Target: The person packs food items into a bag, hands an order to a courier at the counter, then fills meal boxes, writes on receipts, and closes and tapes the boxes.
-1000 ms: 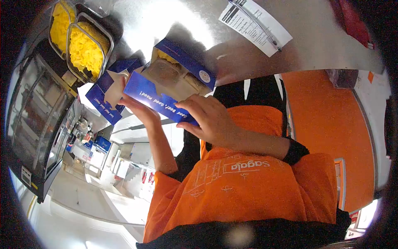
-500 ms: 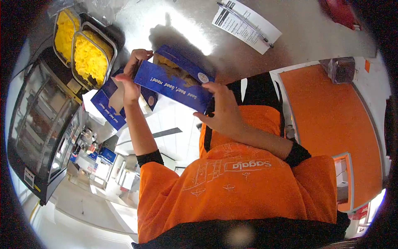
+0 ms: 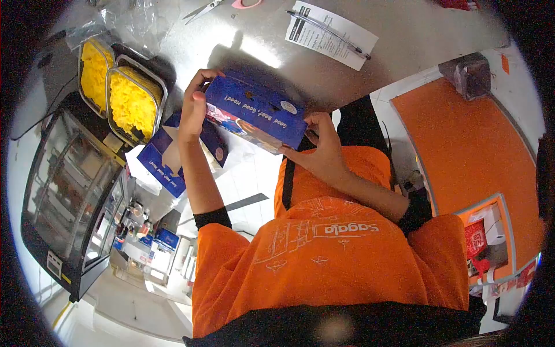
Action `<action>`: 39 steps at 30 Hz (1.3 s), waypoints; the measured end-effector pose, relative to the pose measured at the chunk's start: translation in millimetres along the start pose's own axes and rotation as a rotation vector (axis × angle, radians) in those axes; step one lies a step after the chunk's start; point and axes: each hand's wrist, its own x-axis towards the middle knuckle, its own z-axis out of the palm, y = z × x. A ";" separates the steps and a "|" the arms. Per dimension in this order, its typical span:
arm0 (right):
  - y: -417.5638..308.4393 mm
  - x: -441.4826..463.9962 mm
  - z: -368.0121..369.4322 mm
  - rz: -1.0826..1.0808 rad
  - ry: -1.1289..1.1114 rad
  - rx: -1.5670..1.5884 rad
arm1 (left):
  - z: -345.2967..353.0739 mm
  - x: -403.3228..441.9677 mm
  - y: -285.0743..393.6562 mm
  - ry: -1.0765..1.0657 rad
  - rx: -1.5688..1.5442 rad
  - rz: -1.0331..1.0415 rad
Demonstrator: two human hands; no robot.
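Note:
Between my two hands is a blue cardboard food box (image 3: 254, 95) printed "Good Beef, Good Mood!", its lid down and a food picture on the side facing me. My left hand (image 3: 195, 107) grips its left end, thumb on the near side and fingers behind. My right hand (image 3: 322, 141) holds the right end, fingertips at the corner and thumb beneath the near edge. A second blue box (image 3: 165, 165) stands open below and left of my left hand, partly hidden by that arm.
Two metal trays of yellow food (image 3: 134, 104) sit at the left, beside a glass display cabinet (image 3: 66, 179). On the steel counter (image 3: 272, 34) lie a paper slip (image 3: 312, 37) with a pen (image 3: 332, 34) and scissors (image 3: 202, 10). An orange panel (image 3: 462, 139) is at the right.
The box lid has gone from open, with the inside showing, to down. The box has tilted so its printed front side shows, and my right fingers have shifted along its end.

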 end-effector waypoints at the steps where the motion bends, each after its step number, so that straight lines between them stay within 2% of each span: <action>1: 3.5 1.8 -1.8 0.032 -0.013 0.010 | -0.4 1.0 3.8 -0.010 0.013 -0.001; 3: 9.2 4.4 -2.3 0.073 0.002 0.066 | -0.6 0.4 13.3 -0.028 0.040 -0.005; 5: 12.1 8.9 -1.4 0.087 0.058 0.155 | 1.1 1.7 12.6 0.052 0.073 -0.031; 8: 12.2 15.8 -10.4 0.027 0.003 -0.123 | 12.3 9.1 12.8 0.178 0.122 -0.131; 10: 22.3 19.4 -6.8 -0.048 0.039 -0.159 | 24.0 18.0 18.0 0.280 0.225 -0.242; 13: 12.7 20.6 -9.3 -0.094 -0.016 -0.330 | 23.4 13.3 -19.3 0.457 0.711 0.029; 14: 5.8 22.3 -11.6 -0.104 -0.049 -0.408 | 35.7 -0.3 -12.1 0.707 0.897 0.156; 15: -0.6 25.1 -13.3 -0.116 -0.068 -0.444 | 42.4 -16.9 -7.6 0.810 0.913 0.150; 16: -5.4 28.3 -13.9 -0.129 -0.085 -0.480 | 50.8 -36.3 -12.5 0.867 0.716 0.078; 17: -7.1 32.8 -13.9 -0.141 -0.100 -0.516 | 58.9 -57.7 -45.6 0.943 0.738 -0.032; 19: 6.5 50.5 -14.1 -0.283 -0.221 -0.518 | 84.9 -88.2 -89.9 0.805 0.034 -0.215; 20: 0.9 58.2 -16.9 -0.315 -0.292 -0.556 | 106.4 -93.9 -40.3 0.671 -0.342 -0.187; 21: -4.7 67.3 -20.1 -0.349 -0.363 -0.597 | 113.5 -97.1 -82.5 0.719 -0.028 -0.298; 23: -3.9 81.7 -25.2 -0.321 -0.477 -0.639 | 120.6 -89.9 -13.2 0.737 -0.485 -0.241; 25: -2.4 96.2 -33.0 -0.302 -0.567 -0.623 | 123.2 -83.9 -8.5 0.852 -0.530 -0.258; 26: -24.3 99.4 -36.8 -0.173 -0.749 -0.683 | 124.9 -78.3 -6.4 0.822 -0.705 -0.220; 29: -16.0 94.4 -44.4 -0.293 -0.596 -0.554 | 126.3 -74.3 14.9 0.780 -0.770 -0.245; 30: 3.3 103.6 -45.1 -0.358 -0.530 -0.504 | 122.1 -69.5 5.4 0.696 -0.757 -0.156; 33: -49.3 88.4 -77.6 -0.228 -0.469 -0.111 | 132.2 -60.6 56.9 0.553 -0.861 -0.136; 34: -59.0 90.5 -94.1 -0.329 -0.537 -0.025 | 137.3 -55.8 72.6 0.520 -0.834 -0.103; 37: -114.0 100.7 -178.5 -0.380 -0.607 -0.157 | 160.9 -39.4 135.8 0.480 -0.837 -0.056; 38: -116.4 114.5 -209.4 -0.540 -0.315 -0.149 | 166.5 -32.8 145.9 0.439 -0.870 -0.085; 39: -121.8 129.4 -246.6 -0.452 -0.048 -0.068 | 172.7 -27.2 156.5 0.398 -0.892 -0.094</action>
